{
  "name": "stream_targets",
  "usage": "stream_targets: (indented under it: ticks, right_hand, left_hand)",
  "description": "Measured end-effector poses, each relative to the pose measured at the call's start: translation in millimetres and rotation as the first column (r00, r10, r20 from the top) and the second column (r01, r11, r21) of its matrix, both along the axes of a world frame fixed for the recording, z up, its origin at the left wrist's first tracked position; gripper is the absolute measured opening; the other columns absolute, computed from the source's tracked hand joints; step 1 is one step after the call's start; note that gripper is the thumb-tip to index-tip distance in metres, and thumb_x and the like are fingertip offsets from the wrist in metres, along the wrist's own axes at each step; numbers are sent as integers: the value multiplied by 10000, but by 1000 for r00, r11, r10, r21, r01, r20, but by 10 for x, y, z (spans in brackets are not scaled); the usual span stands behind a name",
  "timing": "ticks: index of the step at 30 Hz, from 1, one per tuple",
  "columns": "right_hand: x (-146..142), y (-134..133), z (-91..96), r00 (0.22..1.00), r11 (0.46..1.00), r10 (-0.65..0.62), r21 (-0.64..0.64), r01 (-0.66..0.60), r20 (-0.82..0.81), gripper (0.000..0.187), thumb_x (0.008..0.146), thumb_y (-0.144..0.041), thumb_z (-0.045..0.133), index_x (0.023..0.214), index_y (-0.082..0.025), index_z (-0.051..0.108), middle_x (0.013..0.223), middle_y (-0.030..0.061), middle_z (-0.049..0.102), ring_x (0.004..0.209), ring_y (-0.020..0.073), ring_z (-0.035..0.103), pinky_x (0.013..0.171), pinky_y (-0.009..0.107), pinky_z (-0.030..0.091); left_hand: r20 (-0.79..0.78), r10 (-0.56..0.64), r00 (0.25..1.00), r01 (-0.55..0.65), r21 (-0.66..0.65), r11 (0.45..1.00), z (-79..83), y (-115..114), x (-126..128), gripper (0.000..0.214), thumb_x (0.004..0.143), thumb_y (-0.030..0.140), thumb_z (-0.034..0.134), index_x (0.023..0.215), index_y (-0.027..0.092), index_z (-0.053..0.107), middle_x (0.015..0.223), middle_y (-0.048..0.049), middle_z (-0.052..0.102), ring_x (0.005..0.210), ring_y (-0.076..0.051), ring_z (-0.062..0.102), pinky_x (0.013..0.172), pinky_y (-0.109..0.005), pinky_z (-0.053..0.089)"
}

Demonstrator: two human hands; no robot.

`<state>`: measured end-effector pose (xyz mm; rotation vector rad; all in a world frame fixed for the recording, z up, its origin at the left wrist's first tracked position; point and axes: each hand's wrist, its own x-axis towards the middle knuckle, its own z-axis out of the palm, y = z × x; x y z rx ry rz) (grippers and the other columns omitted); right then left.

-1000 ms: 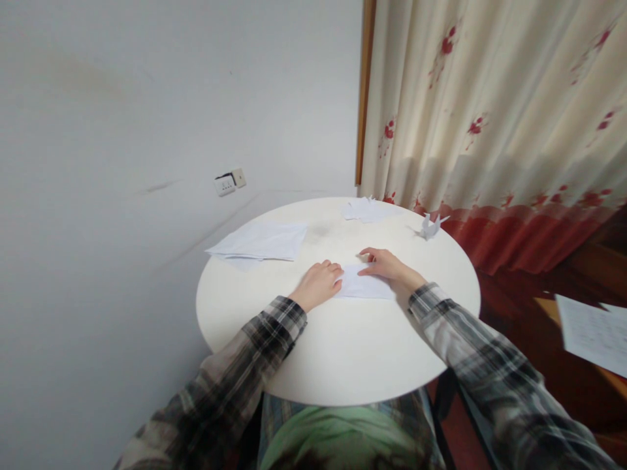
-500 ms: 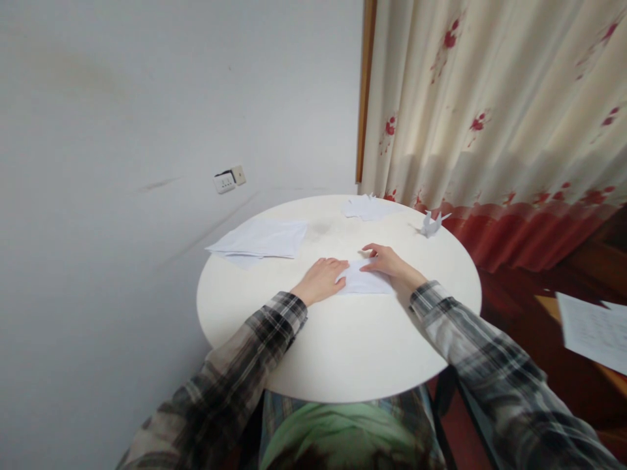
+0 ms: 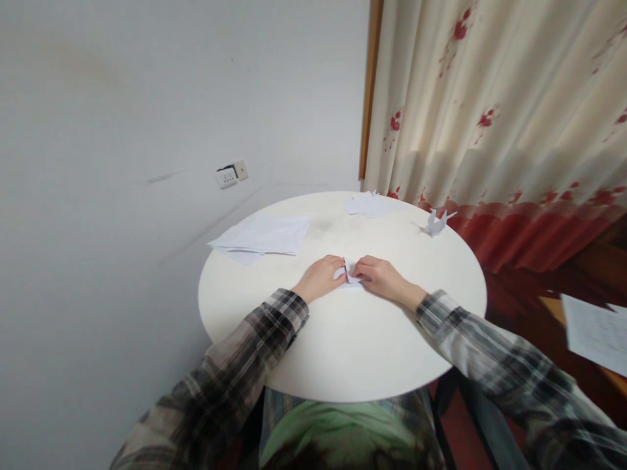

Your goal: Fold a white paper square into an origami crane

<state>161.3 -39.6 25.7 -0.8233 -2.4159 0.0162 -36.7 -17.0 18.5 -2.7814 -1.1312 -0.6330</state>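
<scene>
A folded white paper (image 3: 349, 274) lies near the middle of the round white table (image 3: 343, 339). My left hand (image 3: 322, 277) and my right hand (image 3: 379, 276) meet over it, fingers curled and pinching the paper from both sides. Most of the sheet is hidden under my fingers; only a small raised part shows between them. Both of my forearms, in plaid sleeves, rest on the table.
A stack of white sheets (image 3: 264, 236) lies at the table's back left. More folded paper (image 3: 365, 203) sits at the far edge, and a small paper crane (image 3: 435, 223) stands at the back right. A curtain (image 3: 494, 124) hangs behind; a printed sheet (image 3: 595, 333) lies at the right.
My hands have drawn together over the paper. The sheet, flat and wide a second ago, is now folded narrower and mostly covered by my fingers.
</scene>
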Motion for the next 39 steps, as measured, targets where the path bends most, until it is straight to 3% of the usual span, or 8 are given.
stream_targets:
  ticks: [5,10,13,25,30,34,36,39]
  right_hand:
    - [33,-83,-17,994,996,85,-2,-85,75,302,748,-58,463,966,-178,633,942,75,648,912,173,569,793,285,460]
    - [40,-191,-15,991,995,96,-6,-95,89,302,801,-128,448,1045,-178,619,1060,91,638,1005,195,568,856,339,473]
    - [46,-205,-24,989,994,106,4,-107,100,303,809,-125,446,1048,-179,622,1073,85,641,1022,190,568,887,348,466]
    - [44,-194,-36,990,995,101,-27,-99,103,296,794,-104,456,997,-182,658,1060,68,654,1007,181,582,901,326,457]
    - [43,-170,-17,993,966,64,-245,-87,-101,234,794,-182,493,933,-197,681,972,54,683,913,173,614,849,315,470]
    - [77,-58,-31,937,853,-154,-520,-35,-315,262,810,-331,494,914,-171,674,852,41,700,737,152,625,703,275,488]
    - [109,41,-62,874,828,-258,-561,-20,-411,278,788,-362,517,898,-152,662,839,51,693,738,152,616,685,270,478]
    - [154,239,-130,864,813,-315,-581,33,-392,284,733,-389,584,850,-141,659,791,51,676,681,142,586,649,265,460]
  left_hand:
    - [79,38,996,-34,-54,998,-10,-26,10,224,806,194,466,1022,155,512,1028,-72,590,1001,-185,533,903,-321,432]
    - [66,-40,997,47,-102,994,-36,-2,28,351,853,181,381,1199,148,434,1265,-82,499,1183,-154,441,1029,-311,336]
    - [14,-44,999,46,-157,987,-50,25,40,368,893,204,312,1234,129,429,1324,-85,456,1238,-132,392,1057,-287,294]
    - [-81,-31,996,17,-174,985,-26,50,48,403,902,300,365,1248,110,451,1359,-102,411,1272,-146,351,1062,-275,262]
    - [-112,-11,994,-9,-178,984,-6,27,35,427,906,340,352,1270,134,437,1375,-96,387,1283,-157,333,1066,-288,248]
    - [-126,6,992,-31,-196,980,8,37,4,462,895,414,355,1274,165,444,1387,-95,368,1290,-177,323,1060,-305,251]
    - [-128,-1,992,-26,-206,978,8,53,-9,469,889,431,361,1276,177,442,1388,-91,366,1289,-180,325,1055,-312,258]
    - [-135,-30,990,-1,-223,975,7,73,-22,470,886,422,378,1284,179,432,1395,-93,351,1294,-182,315,1055,-321,254]
